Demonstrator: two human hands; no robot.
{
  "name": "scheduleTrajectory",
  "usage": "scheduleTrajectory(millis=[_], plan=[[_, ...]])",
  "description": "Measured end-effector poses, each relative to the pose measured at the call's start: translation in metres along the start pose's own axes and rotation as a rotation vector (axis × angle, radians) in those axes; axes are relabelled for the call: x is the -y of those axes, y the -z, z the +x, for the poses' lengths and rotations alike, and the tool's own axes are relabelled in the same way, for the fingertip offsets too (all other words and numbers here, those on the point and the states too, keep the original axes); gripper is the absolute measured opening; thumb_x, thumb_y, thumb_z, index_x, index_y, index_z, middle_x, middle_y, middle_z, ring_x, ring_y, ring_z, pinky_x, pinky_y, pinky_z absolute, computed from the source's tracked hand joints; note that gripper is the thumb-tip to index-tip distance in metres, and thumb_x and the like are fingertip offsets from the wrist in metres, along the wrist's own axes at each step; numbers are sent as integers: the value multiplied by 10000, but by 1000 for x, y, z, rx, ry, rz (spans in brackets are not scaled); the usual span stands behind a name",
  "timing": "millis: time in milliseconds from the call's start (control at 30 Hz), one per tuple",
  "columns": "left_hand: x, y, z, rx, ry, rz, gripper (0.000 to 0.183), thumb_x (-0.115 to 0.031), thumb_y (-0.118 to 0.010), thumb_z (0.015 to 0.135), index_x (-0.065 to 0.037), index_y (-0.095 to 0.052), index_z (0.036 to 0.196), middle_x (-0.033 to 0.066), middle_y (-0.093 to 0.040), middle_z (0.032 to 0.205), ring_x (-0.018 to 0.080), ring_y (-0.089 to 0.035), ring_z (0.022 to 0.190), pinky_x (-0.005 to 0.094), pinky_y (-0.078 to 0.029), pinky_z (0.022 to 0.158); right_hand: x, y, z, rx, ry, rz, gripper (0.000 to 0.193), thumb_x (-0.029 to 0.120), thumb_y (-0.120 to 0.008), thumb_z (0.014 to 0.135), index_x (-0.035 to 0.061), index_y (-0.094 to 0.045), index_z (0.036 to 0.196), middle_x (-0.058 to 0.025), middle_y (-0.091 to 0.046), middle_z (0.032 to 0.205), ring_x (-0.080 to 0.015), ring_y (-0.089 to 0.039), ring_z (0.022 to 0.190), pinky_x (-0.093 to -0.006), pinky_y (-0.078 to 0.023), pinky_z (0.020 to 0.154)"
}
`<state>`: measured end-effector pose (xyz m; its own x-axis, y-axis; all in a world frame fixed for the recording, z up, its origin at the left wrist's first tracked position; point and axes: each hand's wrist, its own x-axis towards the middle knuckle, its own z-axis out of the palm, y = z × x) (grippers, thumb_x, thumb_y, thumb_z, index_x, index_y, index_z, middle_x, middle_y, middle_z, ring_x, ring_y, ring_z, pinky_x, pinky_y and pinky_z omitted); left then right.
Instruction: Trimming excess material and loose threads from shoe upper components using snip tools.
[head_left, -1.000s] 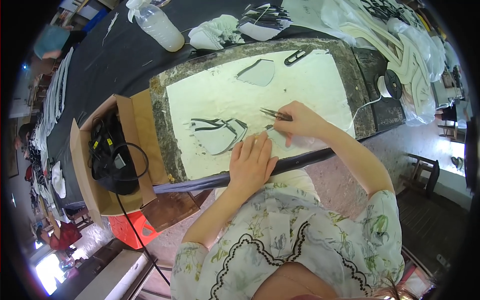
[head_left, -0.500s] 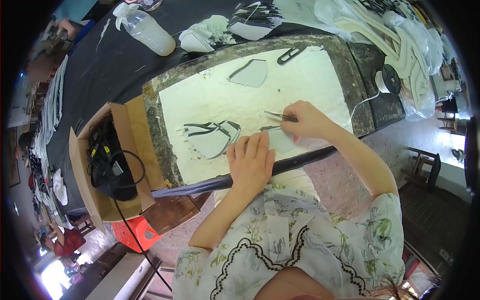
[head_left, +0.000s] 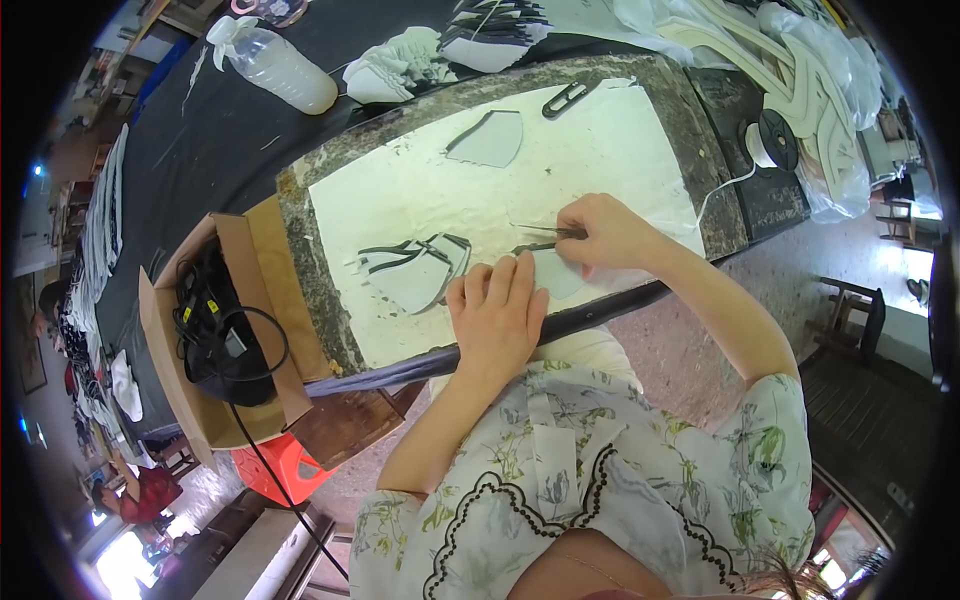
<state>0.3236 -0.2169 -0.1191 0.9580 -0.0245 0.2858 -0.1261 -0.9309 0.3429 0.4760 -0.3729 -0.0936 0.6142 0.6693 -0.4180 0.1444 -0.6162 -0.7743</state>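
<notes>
My left hand lies flat with fingers stretched, pressing the edge of a pale grey cut piece to the white board. Above that piece, my right hand is closed on a thin pointed metal tool, its tip pointing left; whether it is tweezers or snips I cannot make out. Left of my left hand sits a small stack of grey pieces with black edges. A single grey piece with a dark edge lies farther up the white sheet, near a black slotted tool.
At the left, an open cardboard box holds black cables. A plastic bottle and bundles of cut pieces lie along the far side. A thread spool and cream curved strips are at the right. A red stool stands below.
My right hand has moved slightly up and left with the pointed tool, whose tip now shows more thinly. My left hand stays pressed on the piece. The whole view has shifted a little.
</notes>
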Motion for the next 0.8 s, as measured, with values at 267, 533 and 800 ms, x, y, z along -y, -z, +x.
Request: scheduleTrajectory(millis=[267, 533, 800], plan=[[3, 7, 3, 34, -89, 31, 403, -271, -640, 859, -68, -589, 1203, 63, -569, 1159, 260, -505, 1042, 437, -341, 950, -4, -2, 1, -24, 29, -34, 161, 139, -601, 707, -12, -636, 664, -134, -634, 579, -225, -652, 516, -333, -513, 567], [6, 6, -4, 14, -149, 120, 414, -278, -652, 854, -54, -577, 1194, 83, -572, 1216, 255, -536, 1070, 441, -360, 958, 11, 4, -5, -19, 9, 9, 161, 127, -610, 743, -14, -638, 672, -111, -642, 579, -216, -663, 543, -328, -511, 568], [4, 5, -5, 30, -44, -38, 452, -270, -640, 864, -41, -568, 1247, 84, -568, 1226, 278, -497, 1121, 435, -340, 979, -1, 0, -4, -8, 35, -76, 153, 136, -633, 763, -11, -645, 723, -103, -652, 621, -178, -656, 556, -297, -487, 559]])
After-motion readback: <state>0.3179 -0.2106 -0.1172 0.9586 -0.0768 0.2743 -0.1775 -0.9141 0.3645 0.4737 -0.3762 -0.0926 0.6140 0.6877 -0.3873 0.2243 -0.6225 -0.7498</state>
